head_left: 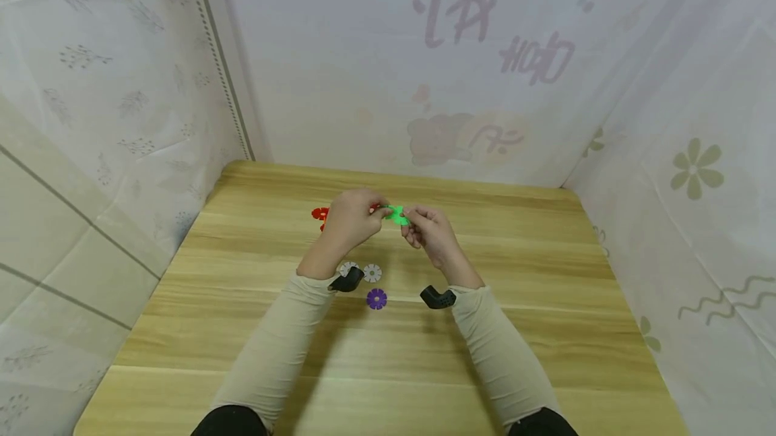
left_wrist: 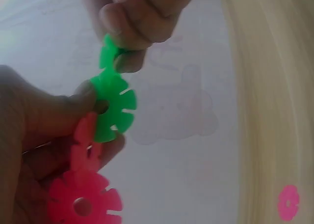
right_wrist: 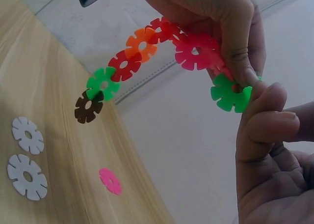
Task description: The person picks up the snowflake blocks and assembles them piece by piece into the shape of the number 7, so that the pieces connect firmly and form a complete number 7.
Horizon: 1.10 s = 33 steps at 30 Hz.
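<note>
Above the table, my left hand [head_left: 354, 215] pinches a green notched disc [left_wrist: 120, 106] between thumb and fingers. That disc is one end of a chain of interlocking snowflake discs, with pink discs [left_wrist: 91, 202] beside it. In the right wrist view the chain droops through red, an orange disc [right_wrist: 142, 44], red and green to a brown disc [right_wrist: 89, 107]. My right hand [head_left: 432, 230] pinches a second green disc [left_wrist: 106, 57], whose edge meets the first one. My fingers partly cover that second disc, so how deep its slot sits is hidden.
On the wooden table [head_left: 515, 341] lie two white discs [right_wrist: 27, 177] side by side and a purple disc [head_left: 376, 298] nearer me. A loose pink disc [right_wrist: 110, 181] lies on the table too. Patterned cloth [head_left: 339, 72] hangs around the table's back and sides.
</note>
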Available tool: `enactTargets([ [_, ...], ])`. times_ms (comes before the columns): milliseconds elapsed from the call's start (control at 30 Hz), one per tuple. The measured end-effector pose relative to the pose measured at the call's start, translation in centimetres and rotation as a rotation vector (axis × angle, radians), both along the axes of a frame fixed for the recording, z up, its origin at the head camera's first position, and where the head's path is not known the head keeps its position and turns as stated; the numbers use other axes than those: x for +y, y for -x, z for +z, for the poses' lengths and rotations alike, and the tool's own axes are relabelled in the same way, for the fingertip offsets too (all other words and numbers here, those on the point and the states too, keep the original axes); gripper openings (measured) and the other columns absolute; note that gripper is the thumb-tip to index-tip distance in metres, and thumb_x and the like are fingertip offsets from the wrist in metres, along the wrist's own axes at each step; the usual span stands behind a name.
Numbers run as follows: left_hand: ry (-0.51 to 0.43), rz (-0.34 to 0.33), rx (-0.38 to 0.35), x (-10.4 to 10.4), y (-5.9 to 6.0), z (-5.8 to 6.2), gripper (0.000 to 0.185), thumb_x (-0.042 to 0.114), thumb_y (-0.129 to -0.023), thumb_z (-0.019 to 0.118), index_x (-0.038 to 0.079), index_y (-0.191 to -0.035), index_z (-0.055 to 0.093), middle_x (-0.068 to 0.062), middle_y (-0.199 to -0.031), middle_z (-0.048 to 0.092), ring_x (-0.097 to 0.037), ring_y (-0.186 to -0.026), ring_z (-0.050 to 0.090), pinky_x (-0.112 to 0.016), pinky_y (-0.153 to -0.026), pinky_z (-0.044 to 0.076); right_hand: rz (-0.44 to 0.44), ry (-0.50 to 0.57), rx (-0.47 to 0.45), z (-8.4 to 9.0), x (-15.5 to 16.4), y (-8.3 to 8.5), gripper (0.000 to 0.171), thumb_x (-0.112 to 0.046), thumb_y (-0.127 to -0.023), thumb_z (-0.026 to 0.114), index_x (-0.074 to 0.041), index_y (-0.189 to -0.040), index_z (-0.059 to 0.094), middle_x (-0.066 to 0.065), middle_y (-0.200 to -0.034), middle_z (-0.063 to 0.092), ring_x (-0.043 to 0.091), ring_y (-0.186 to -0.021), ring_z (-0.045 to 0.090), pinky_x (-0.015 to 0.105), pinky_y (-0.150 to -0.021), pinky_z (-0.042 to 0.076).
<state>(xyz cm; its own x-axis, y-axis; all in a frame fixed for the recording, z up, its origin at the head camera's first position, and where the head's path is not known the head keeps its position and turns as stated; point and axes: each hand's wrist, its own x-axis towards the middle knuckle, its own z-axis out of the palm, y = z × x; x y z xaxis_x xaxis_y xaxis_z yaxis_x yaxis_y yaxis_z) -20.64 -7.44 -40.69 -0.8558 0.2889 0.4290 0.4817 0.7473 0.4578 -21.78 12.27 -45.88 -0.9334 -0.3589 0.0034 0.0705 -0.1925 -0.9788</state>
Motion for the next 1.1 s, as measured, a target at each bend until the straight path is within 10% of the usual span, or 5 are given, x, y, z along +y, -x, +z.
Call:
enactTargets([
  [433, -0.005, -0.073, -0.096, -1.8, 0.3, 1.0, 0.021, 0.03, -0.1, 0.065, 0.017, -0.111, 0.077, 0.001, -0.113, 0.073, -0.019, -0.096, 0.069, -0.039, -0.078, 0.055, 0.01, 0.054, -0.084, 0.1, 0.5, 0.0, 0.021, -0.019, -0.104, 0.055, -0.002, -0.095, 0.064, 0.004, -0.066, 0.062, 0.007, -0.05, 0.052, 0.016, -0.042, 0.038],
  [667, -0.11, -0.013, -0.113, -5.0, 0.4, 1.9, 0.036, 0.036, -0.106, 0.053, 0.011, -0.122, 0.073, -0.005, -0.102, 0.075, -0.018, -0.052, 0.052, -0.039, -0.06, 0.047, -0.005, 0.061, -0.101, 0.3, 0.9, 0.2, 0.021, -0.016, -0.105, 0.052, -0.002, -0.097, 0.066, 0.004, -0.067, 0.063, 0.007, -0.051, 0.053, 0.015, -0.042, 0.038],
  [867, -0.013, -0.103, -0.27, -6.3, 0.4, 2.0, 0.044, 0.05, -0.098, 0.061, 0.017, -0.127, 0.07, -0.002, -0.123, 0.07, -0.023, -0.104, 0.066, -0.046, -0.09, 0.052, -0.009, 0.056, -0.106, 0.5, 1.4, 0.2, 0.021, -0.016, -0.105, 0.054, -0.002, -0.095, 0.066, 0.004, -0.066, 0.064, 0.007, -0.049, 0.052, 0.015, -0.041, 0.037],
  [1100, 0.04, -0.162, -0.407, -6.2, -0.1, 1.3, 0.061, 0.039, -0.088, 0.079, 0.015, -0.14, 0.058, -0.004, -0.126, 0.065, -0.023, -0.109, 0.062, -0.045, -0.093, 0.051, -0.001, 0.062, -0.1, 0.7, 1.6, 0.2, 0.021, -0.017, -0.105, 0.056, -0.003, -0.093, 0.066, 0.004, -0.065, 0.064, 0.007, -0.049, 0.053, 0.016, -0.041, 0.036],
])
